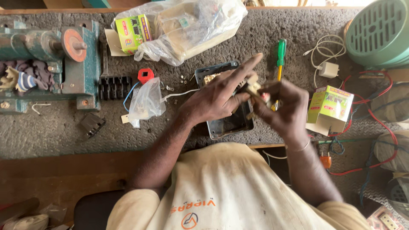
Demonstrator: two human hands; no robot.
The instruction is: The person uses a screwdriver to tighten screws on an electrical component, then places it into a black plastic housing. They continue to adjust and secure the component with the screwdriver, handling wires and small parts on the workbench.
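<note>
Over the open grey box [230, 123] near the bench's front edge, both hands pinch a small cream switch part [253, 88], left hand [217, 100] steadying, right hand [285, 108] gripping; seating it looks next, needing careful alignment.

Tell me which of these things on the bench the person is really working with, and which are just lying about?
In use:
left hand and right hand, both on a small cream electrical part
open grey box under the hands
green-handled screwdriver beside them

Lying about:
clear plastic bag
two green cartons
white charger
green fan grille
teal vise
red block
</note>
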